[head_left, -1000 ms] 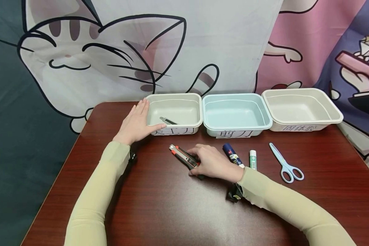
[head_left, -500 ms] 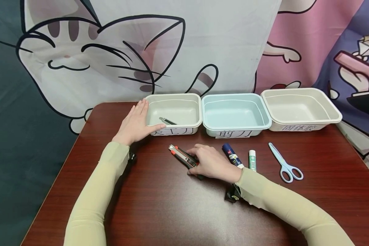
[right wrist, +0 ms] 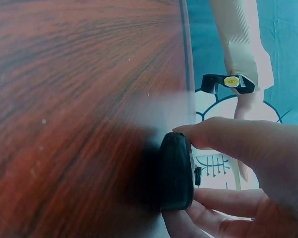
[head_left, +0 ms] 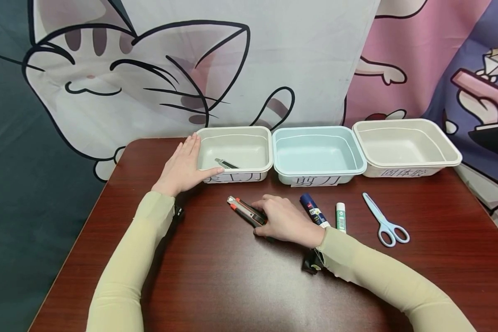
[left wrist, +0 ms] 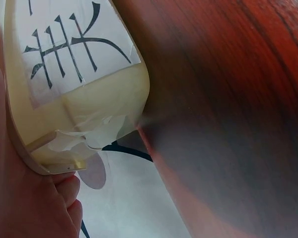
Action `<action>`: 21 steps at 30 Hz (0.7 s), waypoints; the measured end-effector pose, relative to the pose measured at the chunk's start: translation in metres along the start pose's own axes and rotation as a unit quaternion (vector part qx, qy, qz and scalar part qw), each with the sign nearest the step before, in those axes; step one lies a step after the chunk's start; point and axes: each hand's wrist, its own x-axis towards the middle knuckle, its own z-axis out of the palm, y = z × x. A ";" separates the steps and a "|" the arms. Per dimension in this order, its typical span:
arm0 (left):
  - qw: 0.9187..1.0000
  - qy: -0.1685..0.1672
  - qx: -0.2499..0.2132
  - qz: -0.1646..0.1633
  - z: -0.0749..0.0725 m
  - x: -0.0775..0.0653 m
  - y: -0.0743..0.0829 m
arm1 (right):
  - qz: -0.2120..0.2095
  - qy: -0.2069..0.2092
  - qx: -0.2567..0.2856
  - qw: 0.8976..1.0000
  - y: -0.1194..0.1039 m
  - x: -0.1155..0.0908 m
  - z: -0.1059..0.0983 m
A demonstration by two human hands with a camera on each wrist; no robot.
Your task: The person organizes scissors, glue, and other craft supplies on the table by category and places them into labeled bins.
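Observation:
My right hand [head_left: 285,221] holds a black, grey and red utility knife [head_left: 246,213] that lies slanted close over the table. In the right wrist view, thumb and fingers pinch the black rear end of the knife [right wrist: 175,173] from both sides. The left hand [head_left: 180,167] rests on the left end of a beige bin [head_left: 255,154], fingers straight along its side and thumb along its front rim. A smaller utility knife [head_left: 226,163] lies inside that bin. The left wrist view shows the labelled front of the bin [left wrist: 99,101] beside the hand.
To the right stand a light blue bin [head_left: 319,157] and a second beige bin [head_left: 406,143], both labelled. On the brown table [head_left: 216,281] lie a dark blue glue stick [head_left: 313,208], a green and white glue stick [head_left: 340,216] and light blue scissors [head_left: 385,222].
The right hand has barely moved; the front end of the utility knife has shifted very slightly. The left hand keeps its place on the bin.

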 end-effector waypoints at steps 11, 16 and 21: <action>1.000 -0.002 0.000 -0.001 -0.001 -0.001 0.001 | -0.014 0.007 0.001 1.000 0.002 -0.002 -0.001; 1.000 -0.004 -0.003 -0.001 -0.002 -0.001 0.002 | -0.028 0.017 0.014 0.999 0.001 -0.003 -0.005; 1.000 -0.006 -0.003 -0.002 -0.002 -0.001 0.001 | -0.043 0.032 0.018 0.998 -0.001 -0.004 -0.013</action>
